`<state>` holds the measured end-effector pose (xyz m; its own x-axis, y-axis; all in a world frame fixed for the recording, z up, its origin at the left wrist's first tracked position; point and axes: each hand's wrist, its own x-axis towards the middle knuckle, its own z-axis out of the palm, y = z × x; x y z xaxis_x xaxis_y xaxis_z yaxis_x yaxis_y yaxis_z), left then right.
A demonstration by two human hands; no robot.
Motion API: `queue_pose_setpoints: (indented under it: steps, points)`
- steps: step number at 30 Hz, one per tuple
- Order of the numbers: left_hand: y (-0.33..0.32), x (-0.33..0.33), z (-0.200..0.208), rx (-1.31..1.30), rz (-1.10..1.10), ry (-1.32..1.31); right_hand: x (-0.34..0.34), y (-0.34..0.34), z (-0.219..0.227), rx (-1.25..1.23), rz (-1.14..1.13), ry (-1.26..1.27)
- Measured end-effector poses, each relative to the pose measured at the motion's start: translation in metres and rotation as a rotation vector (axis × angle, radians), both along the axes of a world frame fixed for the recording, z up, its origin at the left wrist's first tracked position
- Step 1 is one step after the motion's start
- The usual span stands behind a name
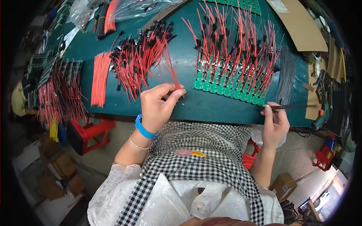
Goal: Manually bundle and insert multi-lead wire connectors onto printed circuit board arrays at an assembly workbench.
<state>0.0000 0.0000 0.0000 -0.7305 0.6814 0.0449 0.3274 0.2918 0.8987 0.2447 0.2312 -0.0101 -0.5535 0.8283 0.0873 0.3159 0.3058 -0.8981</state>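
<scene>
My left hand [160, 101], with a blue band at the wrist, pinches several red wires [172, 73] that fan upward, partly blurred. At the table's front right, my right hand [275, 122] is closed on black wires [292, 107] pointing right. Between and beyond my hands lies a panel of round green circuit boards [213, 88], with red wires and black connectors standing up from it. Beyond my left hand rests a pile of red wires with black connectors [141, 56]. A bundle of plain red wires [101, 77] lies left of that pile. Dark grey wires [287, 73] lie beside the panel.
The green table [222, 110] ends just before my apron. Wired boards [62, 84] hang over its left edge. Plastic bags [132, 9] and wire bundles [105, 20] sit at the back. Cardboard [299, 28] and tools fill the right side. A red stool [92, 133] stands below left.
</scene>
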Motion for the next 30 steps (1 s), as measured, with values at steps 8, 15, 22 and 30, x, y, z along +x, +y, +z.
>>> queue_pose_setpoints:
  steps: [8,15,22,30]
  points:
    - [0.018,0.005,0.005,0.106,0.024,-0.271,-0.054,-0.03,0.028,-0.285,0.156,0.2]
    - [0.034,0.012,0.009,0.155,0.042,-0.205,-0.102,-0.045,0.021,-0.132,0.351,0.157]
    - [0.039,0.015,0.004,0.134,0.083,0.002,-0.118,-0.05,0.02,-0.149,0.325,0.178]
    - [0.041,0.015,0.0,0.135,0.091,0.011,-0.119,-0.049,0.016,-0.146,0.343,0.168]
